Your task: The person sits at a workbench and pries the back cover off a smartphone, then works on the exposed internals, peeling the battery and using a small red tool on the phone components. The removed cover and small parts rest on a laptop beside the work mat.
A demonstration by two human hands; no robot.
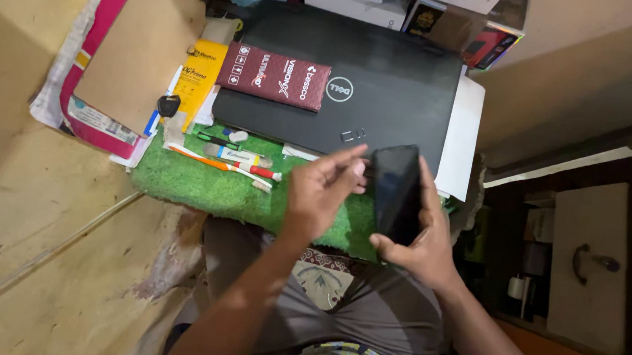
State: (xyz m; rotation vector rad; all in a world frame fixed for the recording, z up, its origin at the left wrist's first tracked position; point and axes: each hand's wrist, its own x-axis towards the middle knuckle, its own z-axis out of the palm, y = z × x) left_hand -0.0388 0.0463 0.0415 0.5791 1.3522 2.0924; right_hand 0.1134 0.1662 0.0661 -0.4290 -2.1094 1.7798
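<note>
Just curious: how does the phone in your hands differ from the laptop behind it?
The phone is small, glossy and held up by the right hand; the laptop is large, matte and lies flat, closed. A maroon packet rests on the laptop; nothing rests on the phone. Both are black.

Black phone (397,192) in the right hand (421,240), left hand (322,189) at its edge, above green mat (207,186).

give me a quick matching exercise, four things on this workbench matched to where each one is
Things:
1. dark phone
2. maroon packet
3. closed black laptop
4. screwdrivers

Places:
A. lying on the green mat
B. held in the right hand, with the left hand touching its edge
C. resting on the laptop lid
D. at the back of the bench, beyond the mat

Pairs: 1-B, 2-C, 3-D, 4-A
</note>
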